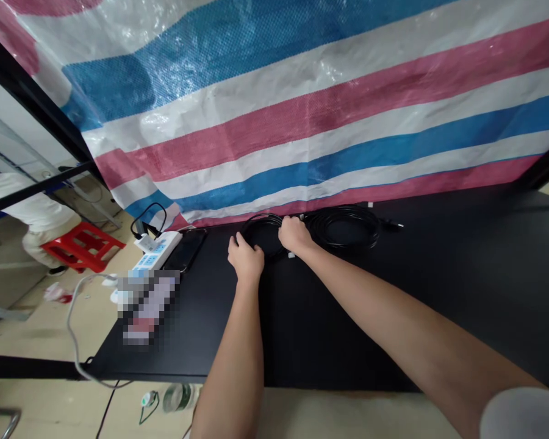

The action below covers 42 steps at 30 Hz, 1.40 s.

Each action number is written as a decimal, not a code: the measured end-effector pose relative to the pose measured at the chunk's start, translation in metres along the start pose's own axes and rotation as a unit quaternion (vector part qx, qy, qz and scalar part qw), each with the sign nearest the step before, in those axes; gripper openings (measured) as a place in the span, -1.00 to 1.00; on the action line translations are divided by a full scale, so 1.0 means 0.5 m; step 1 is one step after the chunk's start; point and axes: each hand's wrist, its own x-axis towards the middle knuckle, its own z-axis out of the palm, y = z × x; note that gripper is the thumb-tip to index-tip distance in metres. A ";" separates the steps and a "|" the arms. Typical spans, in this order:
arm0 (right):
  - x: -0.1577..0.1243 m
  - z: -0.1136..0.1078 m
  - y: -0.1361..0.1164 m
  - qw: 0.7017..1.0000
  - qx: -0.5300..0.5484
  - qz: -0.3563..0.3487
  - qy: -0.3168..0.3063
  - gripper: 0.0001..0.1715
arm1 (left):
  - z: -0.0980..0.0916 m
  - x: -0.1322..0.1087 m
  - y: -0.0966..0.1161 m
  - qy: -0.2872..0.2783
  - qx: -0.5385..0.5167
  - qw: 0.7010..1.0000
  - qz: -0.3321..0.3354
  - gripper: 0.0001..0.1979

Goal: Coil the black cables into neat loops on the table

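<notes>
A coil of black cable (264, 217) lies on the black tabletop (329, 329), near its back edge. My left hand (246, 257) is at the coil's left side, its fingers curled round the strands and the thumb toward the middle. On the right side of the same coil, my right hand (295, 236) is closed on the cable, its fingertips hidden. Just right of that hand lies a second black cable coil (319, 228), with a plug end (392, 225) sticking out to the right. Small white tags show beside the coils.
At the table's left edge are a white power strip (158, 251) with a charger, a dark phone (193, 249) and a blurred flat object (152, 308). A striped tarp (302, 122) hangs behind. A person (46, 213) is near a red stool (85, 245) at left.
</notes>
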 end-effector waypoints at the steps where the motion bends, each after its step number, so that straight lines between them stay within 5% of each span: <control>1: -0.004 0.001 0.000 0.999 -0.025 -0.020 0.006 -0.61 | 0.001 -0.006 0.002 0.009 0.029 0.999 0.015 -0.46; 5: -0.014 0.000 0.000 0.991 -0.093 -0.090 0.015 -0.56 | 0.002 -0.022 0.013 0.007 0.076 0.991 0.110 -0.69; 10: -0.018 -0.012 0.014 0.989 -0.094 -0.114 -0.023 -0.58 | 0.005 -0.027 0.019 -0.166 0.045 0.953 0.249 -0.81; 14: -0.031 -0.032 0.038 0.990 -0.048 -0.131 -0.001 -0.57 | 0.008 -0.026 0.015 -0.183 0.053 0.943 0.274 -0.77; 19: -0.057 -0.087 0.091 0.983 0.006 -0.149 0.102 -0.68 | 0.005 -0.027 0.016 -0.188 0.058 0.941 0.276 -0.76; 24: -0.067 -0.136 0.199 0.973 0.026 -0.030 0.226 -0.79 | 0.005 -0.034 0.021 -0.168 0.017 0.943 0.287 -0.76; 29: -0.067 -0.133 0.286 0.944 0.066 0.082 0.313 -0.85 | 0.012 -0.032 0.019 -0.180 0.028 0.934 0.307 -0.78; 35: -0.068 -0.143 0.293 0.943 0.097 0.199 0.250 -0.69 | 0.012 -0.034 0.028 -0.126 -0.019 0.950 0.284 -0.83; 42: -0.069 -0.166 0.293 0.943 0.135 0.250 0.176 -0.86 | 0.010 -0.034 0.036 -0.067 -0.047 0.966 0.246 -0.83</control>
